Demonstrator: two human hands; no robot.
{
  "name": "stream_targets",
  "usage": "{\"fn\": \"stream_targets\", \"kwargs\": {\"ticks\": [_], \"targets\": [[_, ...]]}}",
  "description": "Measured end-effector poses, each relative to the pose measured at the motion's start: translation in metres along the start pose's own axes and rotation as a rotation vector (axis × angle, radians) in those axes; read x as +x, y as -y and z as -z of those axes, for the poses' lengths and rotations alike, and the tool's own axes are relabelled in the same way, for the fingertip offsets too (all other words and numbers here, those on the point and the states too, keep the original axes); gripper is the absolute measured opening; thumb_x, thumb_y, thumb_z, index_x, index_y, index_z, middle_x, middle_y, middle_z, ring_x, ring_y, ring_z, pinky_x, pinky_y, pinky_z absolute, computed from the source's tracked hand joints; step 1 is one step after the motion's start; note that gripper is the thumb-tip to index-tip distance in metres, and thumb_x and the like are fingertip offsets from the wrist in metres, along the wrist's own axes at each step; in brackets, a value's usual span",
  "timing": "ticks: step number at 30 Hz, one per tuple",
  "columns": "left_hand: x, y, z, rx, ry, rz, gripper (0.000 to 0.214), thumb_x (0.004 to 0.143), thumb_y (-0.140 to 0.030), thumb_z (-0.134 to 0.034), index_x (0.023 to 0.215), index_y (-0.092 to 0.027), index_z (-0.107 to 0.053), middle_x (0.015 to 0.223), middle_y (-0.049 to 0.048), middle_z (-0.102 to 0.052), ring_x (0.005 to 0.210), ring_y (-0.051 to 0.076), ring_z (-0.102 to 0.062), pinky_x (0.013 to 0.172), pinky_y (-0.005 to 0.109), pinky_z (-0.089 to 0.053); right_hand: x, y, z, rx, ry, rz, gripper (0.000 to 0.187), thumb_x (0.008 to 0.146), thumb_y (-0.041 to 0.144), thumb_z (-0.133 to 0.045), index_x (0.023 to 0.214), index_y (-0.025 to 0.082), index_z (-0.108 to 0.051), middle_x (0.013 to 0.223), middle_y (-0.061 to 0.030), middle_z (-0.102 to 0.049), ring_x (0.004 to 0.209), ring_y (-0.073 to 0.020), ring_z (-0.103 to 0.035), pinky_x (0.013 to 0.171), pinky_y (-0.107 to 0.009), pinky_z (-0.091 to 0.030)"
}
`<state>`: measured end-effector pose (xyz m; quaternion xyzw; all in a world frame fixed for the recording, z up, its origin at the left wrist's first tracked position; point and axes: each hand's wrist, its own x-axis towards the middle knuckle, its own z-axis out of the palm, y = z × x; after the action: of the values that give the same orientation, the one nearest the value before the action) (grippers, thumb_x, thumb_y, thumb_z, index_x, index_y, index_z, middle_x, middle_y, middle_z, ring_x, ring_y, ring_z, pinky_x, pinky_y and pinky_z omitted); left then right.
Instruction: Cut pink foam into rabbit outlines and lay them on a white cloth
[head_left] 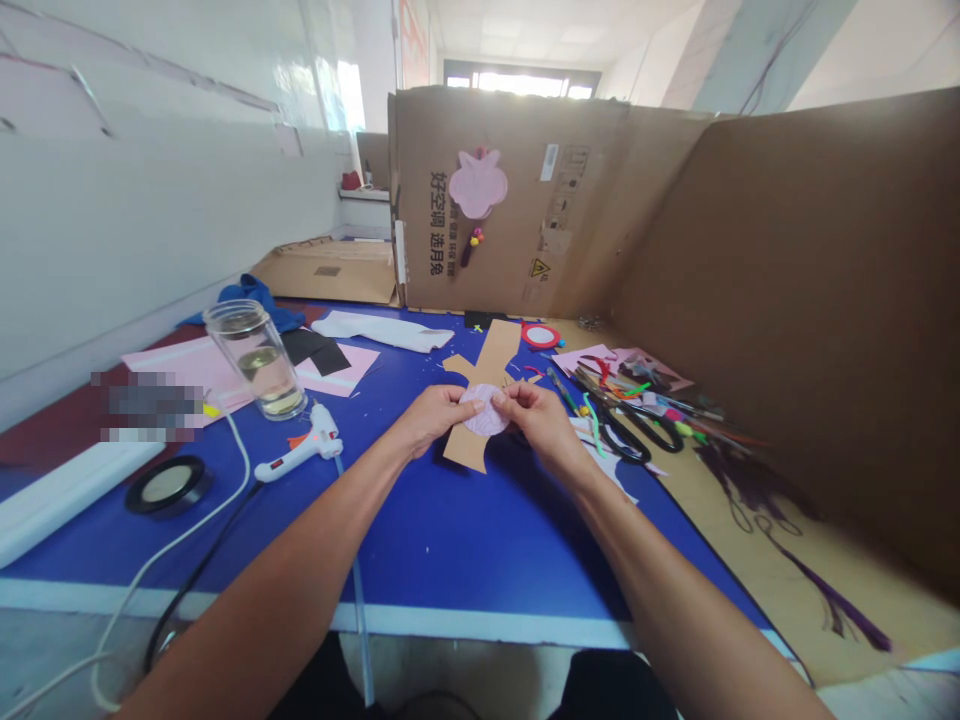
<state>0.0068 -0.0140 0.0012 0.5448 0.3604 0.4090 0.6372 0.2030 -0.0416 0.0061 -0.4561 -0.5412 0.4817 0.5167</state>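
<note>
Both hands hold a small round pale-purple paper disc between thumbs and fingers, over the blue tabletop. My left hand pinches its left side, with the thumb lying on the disc. On the opposite edge, my right hand has its thumb and fingers closed. Tan cardboard pieces show below and behind the disc; whether they are joined to it I cannot tell. Left of my hands lies a white hot glue gun with a glue stick trailing from its back.
A glass jar of yellowish liquid stands at left, near a black tape roll and cables. Black-handled scissors and paper scraps lie at right. Large cardboard panels rise behind. A white cloth lies farther back.
</note>
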Motion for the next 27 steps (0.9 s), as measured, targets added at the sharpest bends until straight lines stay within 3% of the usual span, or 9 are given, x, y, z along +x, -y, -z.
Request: {"fn": "stream_targets", "kwargs": {"ticks": [5, 12, 23, 27], "targets": [[-0.0012, 0.0001, 0.0010, 0.026, 0.021, 0.017, 0.037, 0.062, -0.041, -0.099, 0.083, -0.014, -0.084, 0.085, 0.0095, -0.080, 0.080, 0.021, -0.070, 0.079, 0.033, -0.052, 0.0020, 0.0004, 0.0037, 0.004, -0.077, 0.023, 0.051, 0.067, 0.065, -0.090, 0.076, 0.020, -0.066, 0.065, 0.0008, -0.063, 0.057, -0.0136, -0.051, 0.054, -0.026, -0.039], [0.0001, -0.0011, 0.0032, 0.015, -0.036, 0.001, 0.033, 0.067, -0.036, -0.095, 0.089, -0.013, -0.085, 0.090, 0.0098, -0.082, 0.084, 0.020, -0.072, 0.084, 0.033, -0.053, 0.0013, 0.0018, 0.0005, -0.003, 0.035, -0.056, 0.053, 0.064, 0.062, -0.093, 0.084, 0.020, -0.069, 0.077, -0.0011, -0.071, 0.061, -0.0136, -0.055, 0.058, -0.028, -0.045], [0.0003, -0.0006, 0.0015, -0.021, -0.035, -0.023, 0.035, 0.071, -0.037, -0.093, 0.095, -0.013, -0.085, 0.090, 0.0101, -0.082, 0.081, 0.020, -0.072, 0.081, 0.032, -0.054, 0.0003, -0.0003, 0.0010, -0.035, 0.078, -0.046, 0.051, 0.064, 0.060, -0.092, 0.080, 0.020, -0.065, 0.067, 0.0022, -0.063, 0.055, -0.0113, -0.049, 0.055, -0.027, -0.041], [0.0016, 0.0005, 0.0027, -0.004, -0.064, -0.014, 0.027, 0.073, -0.035, -0.092, 0.087, -0.013, -0.083, 0.083, 0.0086, -0.080, 0.075, 0.019, -0.071, 0.075, 0.031, -0.054, 0.0026, -0.0021, 0.0035, -0.092, 0.112, -0.060, 0.049, 0.067, 0.061, -0.089, 0.081, 0.021, -0.064, 0.069, 0.0012, -0.064, 0.057, -0.0131, -0.053, 0.058, -0.028, -0.044]]}}
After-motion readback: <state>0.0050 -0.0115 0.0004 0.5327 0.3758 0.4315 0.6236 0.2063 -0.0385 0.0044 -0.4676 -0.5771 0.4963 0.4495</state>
